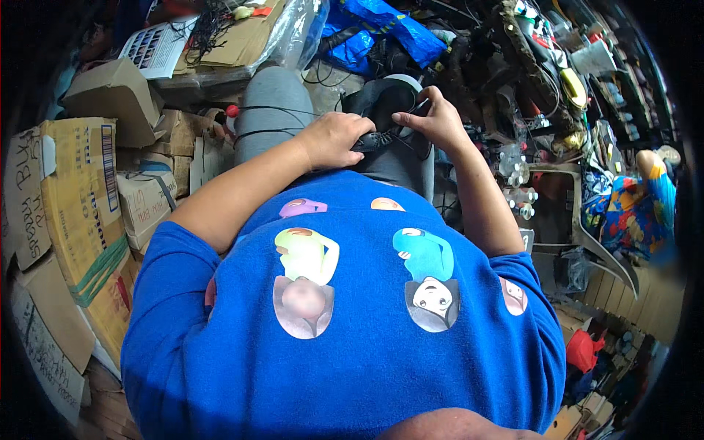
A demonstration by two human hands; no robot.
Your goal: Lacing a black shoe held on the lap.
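A black shoe (387, 105) rests on my right thigh, its opening turned up and a pale edge at its far end. My left hand (336, 139) is closed at the shoe's near left side, with thumb and fingers curled on the edge. On the right, my right hand (438, 121) pinches the shoe's rim between thumb and forefinger. A black cord (275, 133) runs over my left leg to the shoe, and another strand passes above it. At the outer side of my left knee (275, 92) sits a small red knob (232, 111). What lies under my fingertips is hidden.
Stacked cardboard boxes (81, 176) stand close on my left. Ahead lie a plastic-wrapped carton (249, 40) and a blue plastic bag (374, 33). Tools, clear bottles (513, 165) and a yellow-green object (573, 88) crowd the right. Another person's knee (649, 165) shows at far right.
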